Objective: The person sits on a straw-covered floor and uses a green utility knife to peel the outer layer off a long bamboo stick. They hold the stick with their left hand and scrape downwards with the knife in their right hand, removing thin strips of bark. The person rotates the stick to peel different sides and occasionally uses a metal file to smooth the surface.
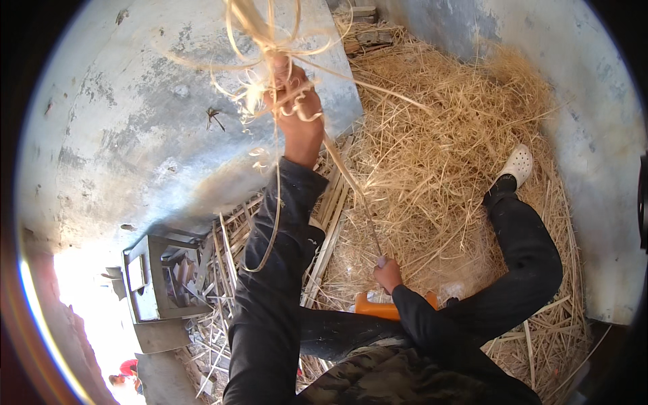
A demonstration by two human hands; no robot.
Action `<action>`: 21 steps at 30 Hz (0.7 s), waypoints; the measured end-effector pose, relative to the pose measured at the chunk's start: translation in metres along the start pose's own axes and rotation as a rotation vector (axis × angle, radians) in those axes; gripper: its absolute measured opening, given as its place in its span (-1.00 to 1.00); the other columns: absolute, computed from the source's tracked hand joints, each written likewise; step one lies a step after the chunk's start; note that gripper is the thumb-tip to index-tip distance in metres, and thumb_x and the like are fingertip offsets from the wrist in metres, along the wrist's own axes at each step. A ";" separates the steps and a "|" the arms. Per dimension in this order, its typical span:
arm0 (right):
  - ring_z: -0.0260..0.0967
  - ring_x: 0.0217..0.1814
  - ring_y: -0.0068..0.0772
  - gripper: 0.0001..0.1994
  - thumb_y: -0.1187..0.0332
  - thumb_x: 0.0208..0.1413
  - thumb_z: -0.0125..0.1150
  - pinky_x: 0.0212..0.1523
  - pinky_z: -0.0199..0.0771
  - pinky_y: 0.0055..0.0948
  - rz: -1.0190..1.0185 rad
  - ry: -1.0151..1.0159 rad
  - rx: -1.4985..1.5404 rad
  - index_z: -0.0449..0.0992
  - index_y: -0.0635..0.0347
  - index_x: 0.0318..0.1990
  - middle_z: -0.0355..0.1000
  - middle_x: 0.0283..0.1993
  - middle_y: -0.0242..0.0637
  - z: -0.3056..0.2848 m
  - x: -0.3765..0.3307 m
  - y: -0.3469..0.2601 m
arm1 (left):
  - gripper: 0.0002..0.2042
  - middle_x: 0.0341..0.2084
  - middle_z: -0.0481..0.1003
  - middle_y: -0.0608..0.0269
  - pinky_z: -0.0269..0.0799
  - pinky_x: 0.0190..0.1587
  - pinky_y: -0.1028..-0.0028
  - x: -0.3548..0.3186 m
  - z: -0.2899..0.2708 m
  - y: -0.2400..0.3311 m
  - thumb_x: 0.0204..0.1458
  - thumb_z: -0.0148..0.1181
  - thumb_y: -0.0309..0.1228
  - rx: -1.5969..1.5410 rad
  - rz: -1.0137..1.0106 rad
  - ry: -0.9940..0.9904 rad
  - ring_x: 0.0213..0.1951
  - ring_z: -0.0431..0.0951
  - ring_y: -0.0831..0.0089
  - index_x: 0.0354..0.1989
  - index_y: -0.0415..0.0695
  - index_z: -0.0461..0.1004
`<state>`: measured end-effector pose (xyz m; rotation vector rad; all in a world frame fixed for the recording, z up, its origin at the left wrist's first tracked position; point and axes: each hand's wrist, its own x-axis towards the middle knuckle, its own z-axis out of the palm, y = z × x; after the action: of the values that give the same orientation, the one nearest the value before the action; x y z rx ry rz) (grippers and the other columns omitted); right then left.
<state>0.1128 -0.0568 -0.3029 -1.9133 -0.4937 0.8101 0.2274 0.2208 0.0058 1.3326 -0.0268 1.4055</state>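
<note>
1. The left hand (pixel 299 111), raised near the top, is closed around a bundle of pale strips (pixel 251 20); the bundle's upper end is cut off by the picture's edge.
2. Curled shavings (pixel 253 98) hang about the left fingers and partly hide them.
3. A pale stick (pixel 343 165) slants down from the left hand; whether it belongs to the bundle cannot be told.
4. The right hand (pixel 388 275) is closed around the handle of a thin, dark tool (pixel 372 226). Its fingers are small in view, and where tool and stick meet is unclear.
5. An orange seat (pixel 375 308) is mostly covered by the right forearm and legs.
6. Loose shavings (pixel 432 128) heap beside a pale shoe (pixel 518 165).
7. At left, glare washes out the ground near a wooden frame (pixel 162 312); a red shape (pixel 128 368) there is hard to identify.
</note>
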 end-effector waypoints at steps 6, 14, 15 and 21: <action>0.24 -0.80 -0.43 -0.80 0.41 0.03 0.11 -0.76 0.22 -0.31 0.371 -0.190 0.235 0.36 0.36 -0.55 0.23 -0.76 -0.31 -0.024 -0.009 -0.051 | -0.62 -0.74 0.20 0.48 0.05 -0.75 0.63 0.019 0.006 0.030 0.18 0.11 -0.05 -0.102 -0.302 0.174 -0.75 0.19 0.70 -0.57 -0.02 0.28; 0.03 -0.83 -0.59 -0.76 0.50 0.02 0.11 -0.73 0.16 -0.37 0.734 -0.627 1.387 0.19 0.06 -0.57 0.11 -0.73 -0.47 -0.033 -0.002 -0.028 | -0.52 -0.80 0.12 0.47 -0.08 -0.77 0.58 0.018 0.000 0.030 0.18 0.04 0.05 0.072 -0.230 0.181 -0.81 0.08 0.67 -0.65 0.00 0.17; 0.04 -0.83 -0.60 -0.83 0.51 0.01 0.11 -0.74 0.19 -0.34 0.686 -0.389 0.901 0.25 0.10 -0.52 0.16 -0.72 -0.44 -0.036 -0.011 -0.065 | -0.52 -0.80 0.12 0.47 -0.09 -0.77 0.57 0.020 -0.006 0.030 0.17 0.04 0.06 0.079 -0.228 0.188 -0.81 0.08 0.66 -0.65 0.00 0.17; 0.37 -0.58 -0.21 -0.82 0.46 -0.01 0.08 -0.44 0.43 -0.14 0.012 -0.135 0.198 0.41 0.32 -0.24 0.35 -0.58 -0.19 -0.010 -0.013 -0.080 | -0.47 -0.80 0.06 0.46 -0.13 -0.75 0.51 0.017 -0.023 0.034 0.12 0.02 0.18 0.081 -0.292 0.169 -0.81 0.01 0.62 -0.63 -0.01 0.16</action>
<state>0.1106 -0.0350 -0.2239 -1.6888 -0.4662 0.9643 0.1935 0.2347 0.0311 1.2233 0.3285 1.2743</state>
